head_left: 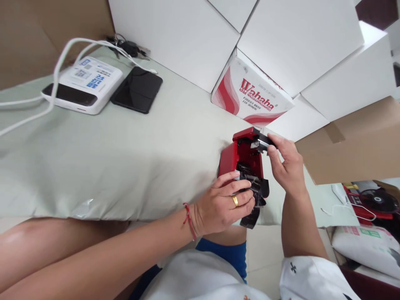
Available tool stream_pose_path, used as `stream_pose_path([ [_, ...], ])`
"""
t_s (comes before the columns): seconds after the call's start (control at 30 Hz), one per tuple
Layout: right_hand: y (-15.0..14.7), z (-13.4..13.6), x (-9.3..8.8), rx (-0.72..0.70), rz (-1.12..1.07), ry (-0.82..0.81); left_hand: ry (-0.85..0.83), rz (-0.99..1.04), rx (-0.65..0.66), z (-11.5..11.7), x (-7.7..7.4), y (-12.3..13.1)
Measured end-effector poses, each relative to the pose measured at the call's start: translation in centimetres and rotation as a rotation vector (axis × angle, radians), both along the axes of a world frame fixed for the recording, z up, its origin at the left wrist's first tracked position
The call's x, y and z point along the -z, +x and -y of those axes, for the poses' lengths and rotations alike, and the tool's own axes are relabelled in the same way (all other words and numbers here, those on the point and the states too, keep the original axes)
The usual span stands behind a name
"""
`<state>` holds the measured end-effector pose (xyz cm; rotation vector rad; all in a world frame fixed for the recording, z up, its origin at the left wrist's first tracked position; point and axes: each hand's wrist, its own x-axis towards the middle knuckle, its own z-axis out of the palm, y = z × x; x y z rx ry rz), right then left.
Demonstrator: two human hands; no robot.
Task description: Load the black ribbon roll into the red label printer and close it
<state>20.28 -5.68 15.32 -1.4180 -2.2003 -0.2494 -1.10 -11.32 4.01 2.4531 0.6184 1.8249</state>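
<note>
A red device [229, 160] with a black mechanism in its open interior stands near the front edge of the padded surface. My left hand [223, 204], wearing a gold ring and a red string bracelet, lies across its lower front, fingers curled over the black inner parts [256, 187]. What the fingertips touch there is partly hidden. At the device's upper opening, my right hand [286, 162] pinches a small black and silver part [261, 143] between thumb and fingers. Whether that part is attached to the red housing I cannot tell.
The pale green padded surface [109, 166] holds a white boxy device [90, 83], a black phone [137, 89], keys [128, 46] and a white cable [58, 79]. Behind stand white boxes [175, 37] and a Wahaha carton [250, 93]. A cardboard box [353, 141] is at right.
</note>
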Motion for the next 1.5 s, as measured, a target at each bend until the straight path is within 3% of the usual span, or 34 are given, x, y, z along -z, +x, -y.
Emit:
stream_pose_path([
  [0.3,-0.6,5.4,2.5,-0.087,-0.127,-0.093,-0.041,-0.007,0.018,-0.5,-0.4,-0.3],
  [0.43,-0.7,5.8,3.6,-0.079,-0.222,-0.122,-0.157,-0.051,0.016,-2.3,-1.0,-1.2],
  [0.6,-0.6,5.7,3.8,-0.057,-0.314,-0.176,-0.326,-0.079,0.016,-4.4,-1.4,-2.3],
  [0.83,-0.4,5.7,4.1,-0.062,-0.335,-0.205,-0.339,-0.163,0.003,-4.6,-1.7,-2.3],
  [1.13,-1.2,7.0,5.3,-0.051,-0.351,-0.069,-0.764,0.155,0.305,-5.4,-1.8,-2.0],
  [1.33,-1.6,9.8,6.0,-0.153,-0.318,-0.003,-0.963,0.321,0.397,-5.7,-0.3,-1.4],
  [1.5,-1.7,10.1,6.3,-0.179,-0.29,0.007,-1.076,0.357,0.53,-6.0,0.8,-1.2],
])
